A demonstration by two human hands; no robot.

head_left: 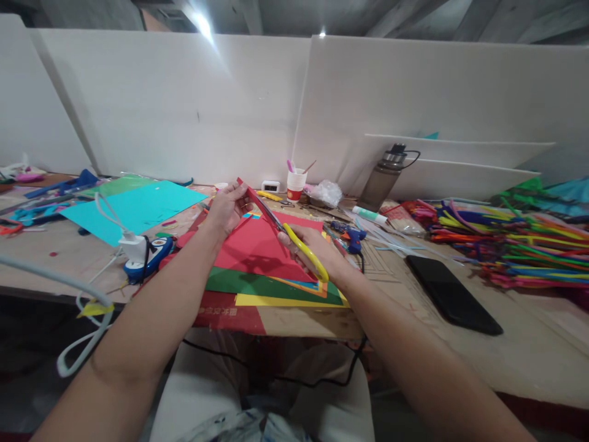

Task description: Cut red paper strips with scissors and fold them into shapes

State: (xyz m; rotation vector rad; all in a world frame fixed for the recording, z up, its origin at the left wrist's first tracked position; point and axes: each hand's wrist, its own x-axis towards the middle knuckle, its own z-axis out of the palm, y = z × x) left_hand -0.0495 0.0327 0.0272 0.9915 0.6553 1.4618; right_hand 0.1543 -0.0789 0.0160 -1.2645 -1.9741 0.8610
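Note:
My left hand (229, 207) pinches a narrow red paper piece (252, 195) near its upper end, above the stack of sheets. Yellow-handled scissors (304, 248) are in my right hand (309, 244), their blades pointing up and to the left along the red piece. Whether the blades are parted cannot be made out. Beneath both hands lies a red sheet (243, 253), on top of a green sheet (230, 282) and a yellow sheet (285, 301).
A black phone (453, 294) lies at the right, near colourful pipe cleaners (529, 245). Behind stand a paper cup (296, 185) and a bottle (381, 179). On the left are a blue power strip (150, 259), a white cable (50, 277) and a cyan sheet (138, 209).

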